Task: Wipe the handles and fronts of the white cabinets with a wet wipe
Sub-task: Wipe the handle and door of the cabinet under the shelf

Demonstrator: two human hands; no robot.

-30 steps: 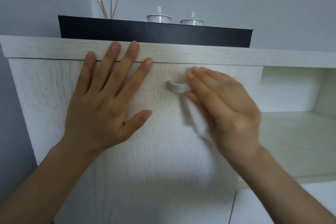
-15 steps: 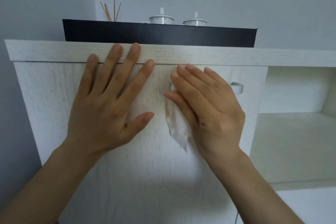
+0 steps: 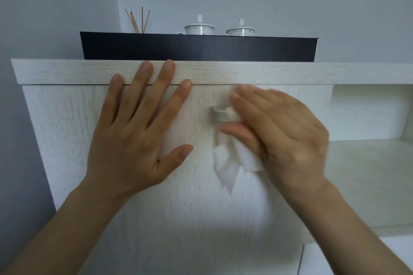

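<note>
Sticks (image 3: 137, 20), lidded cups (image 3: 199, 28) above box (image 3: 196, 48) atop cabinet (image 3: 67, 136)

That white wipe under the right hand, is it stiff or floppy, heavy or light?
The wet wipe is probably floppy: its free corner droops in folds below the right hand. It is likely very light, since flat fingers alone pin it against the cabinet door.

White grained cabinet door (image 3: 78, 140), white wet wipe (image 3: 225, 169), black box (image 3: 196, 48).
</note>
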